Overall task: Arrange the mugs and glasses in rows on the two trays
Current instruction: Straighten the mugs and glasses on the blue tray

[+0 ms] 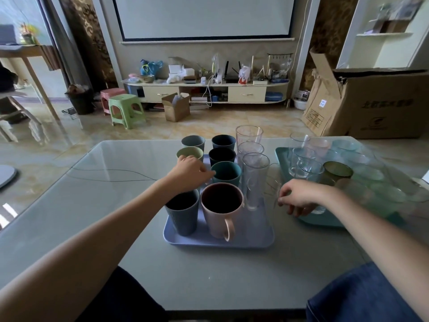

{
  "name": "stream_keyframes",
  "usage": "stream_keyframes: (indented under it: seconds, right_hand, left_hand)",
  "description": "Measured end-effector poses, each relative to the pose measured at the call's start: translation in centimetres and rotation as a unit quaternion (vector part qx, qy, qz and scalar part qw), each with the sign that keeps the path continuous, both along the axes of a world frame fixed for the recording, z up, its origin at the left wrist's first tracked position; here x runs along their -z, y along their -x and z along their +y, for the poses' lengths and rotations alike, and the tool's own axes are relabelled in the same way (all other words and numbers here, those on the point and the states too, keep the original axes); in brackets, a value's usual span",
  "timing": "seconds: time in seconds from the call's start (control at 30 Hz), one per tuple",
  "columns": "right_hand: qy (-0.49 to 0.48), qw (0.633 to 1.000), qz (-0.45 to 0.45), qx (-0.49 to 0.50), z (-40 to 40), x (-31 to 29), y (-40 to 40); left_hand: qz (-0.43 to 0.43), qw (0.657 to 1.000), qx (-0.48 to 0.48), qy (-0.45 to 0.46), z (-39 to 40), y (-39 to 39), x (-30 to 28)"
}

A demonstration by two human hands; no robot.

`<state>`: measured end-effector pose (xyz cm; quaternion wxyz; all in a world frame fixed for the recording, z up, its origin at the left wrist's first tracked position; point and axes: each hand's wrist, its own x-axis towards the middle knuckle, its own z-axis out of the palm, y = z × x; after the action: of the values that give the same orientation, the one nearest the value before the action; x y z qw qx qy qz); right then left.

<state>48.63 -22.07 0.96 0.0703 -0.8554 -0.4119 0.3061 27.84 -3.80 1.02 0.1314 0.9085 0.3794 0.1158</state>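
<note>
A lavender tray (pixel 255 238) sits mid-table. On it stand a grey-blue cup (pixel 183 219), a pink mug (pixel 218 219), a teal cup (pixel 228 174), darker cups behind, and a green cup (pixel 188 152). A row of tall clear glasses (pixel 255 180) lines its right side. My left hand (pixel 189 174) hovers over the left column, its curled fingertips pinching the teal cup's rim. A teal tray (pixel 282 156) to the right carries several clear glasses and a dark green glass (pixel 336 173). At its near left corner my right hand (pixel 299 198) grips a clear glass (pixel 319 209).
The grey table has a glass top, and its near edge lies close to my knees. A big cardboard box (pixel 380 105) stands beyond the table's far right corner. Green and pink stools (pixel 125 108) stand on the floor beyond.
</note>
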Motion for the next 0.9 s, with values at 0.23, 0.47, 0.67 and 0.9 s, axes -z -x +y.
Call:
stream_keyframes:
  seconds: [0.23, 0.47, 0.67, 0.9]
  right_hand:
    - [0.034, 0.999, 0.015, -0.029, -0.2, 0.1, 1.1]
    - [0.025, 0.999, 0.014, -0.037, -0.4, 0.1, 1.5]
    - [0.024, 0.999, 0.008, -0.042, -0.3, 0.3, 1.0]
    - [0.022, 0.999, 0.01, -0.047, 0.0, 0.2, 1.2]
  left_hand:
    - [-0.034, 0.998, 0.045, -0.018, -2.1, 1.1, 1.1]
    - [-0.067, 0.994, -0.047, -0.076, -1.4, -0.9, 0.8]
    - [0.004, 0.995, -0.07, -0.069, -0.4, -2.4, 1.1]
    - [0.01, 0.995, -0.08, -0.061, 0.6, -2.4, 1.5]
